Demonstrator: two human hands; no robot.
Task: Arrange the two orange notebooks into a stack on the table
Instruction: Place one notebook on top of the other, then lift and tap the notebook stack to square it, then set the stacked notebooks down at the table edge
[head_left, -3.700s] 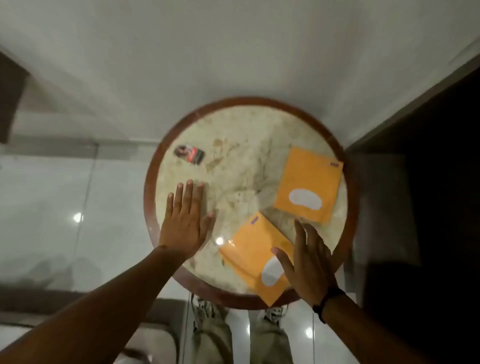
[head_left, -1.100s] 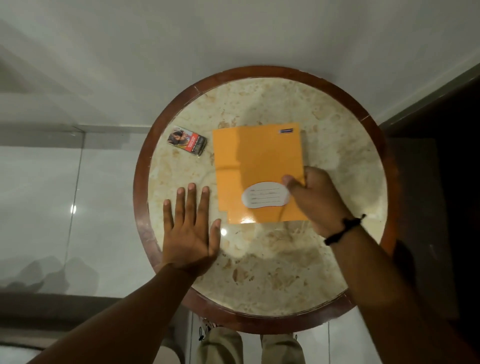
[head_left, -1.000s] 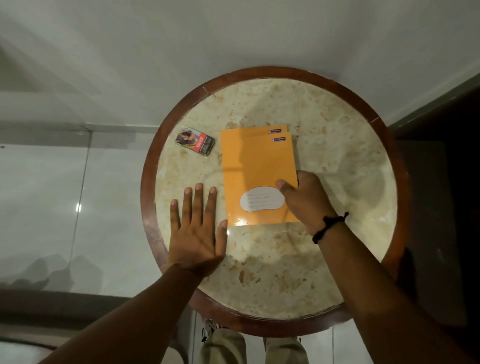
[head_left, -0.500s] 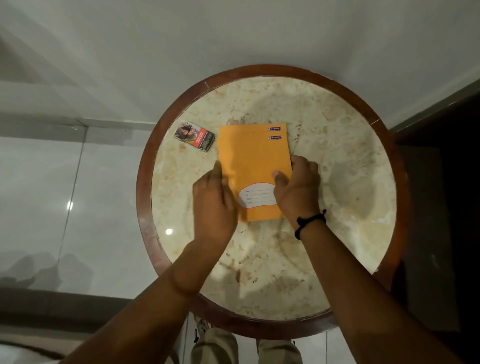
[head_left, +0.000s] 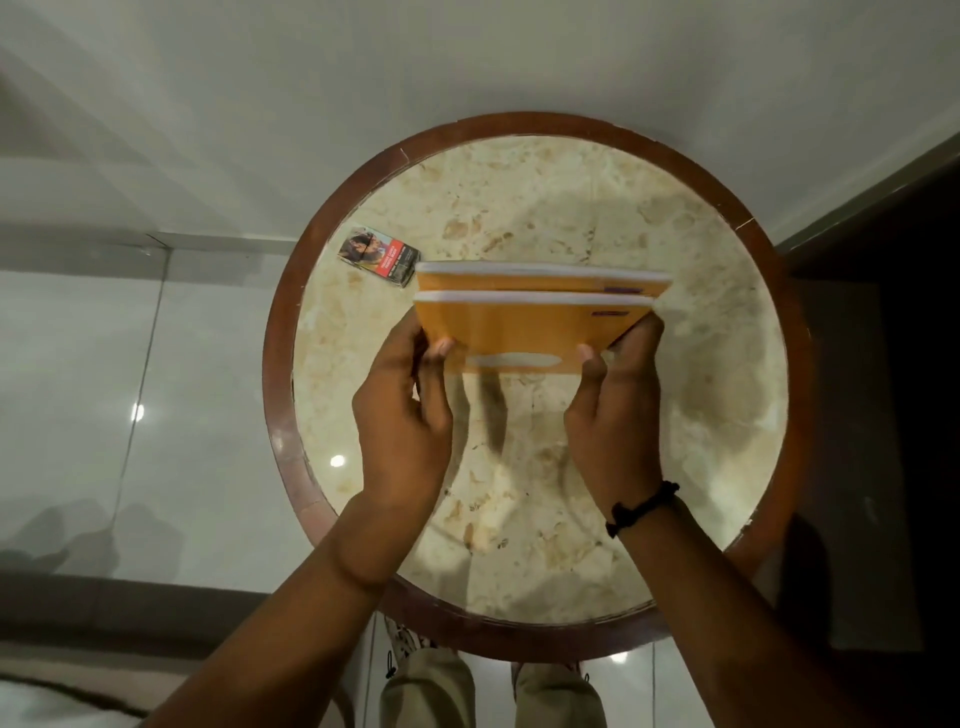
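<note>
Two orange notebooks are held together, tipped up almost on edge above the middle of the round marble table (head_left: 519, 519). The nearer notebook (head_left: 524, 332) shows its orange cover and a white label. The farther notebook (head_left: 519, 280) rises slightly higher behind it, with its white page edges on top. My left hand (head_left: 405, 410) grips the pair at the left side. At the right side my right hand (head_left: 618, 405), with a black wristband, does the same. Whether the lower edges touch the tabletop is hidden.
A small printed box (head_left: 378, 253) lies at the table's left rear, close to the notebooks' left corner. A brown wooden rim (head_left: 280, 415) rings the table. Glossy floor tiles lie to the left, a dark area to the right, and my legs below the near edge.
The notebooks lay flat and stacked half a second ago; now both hands have raised them up on edge. Earlier still, my left hand rested flat on the table.
</note>
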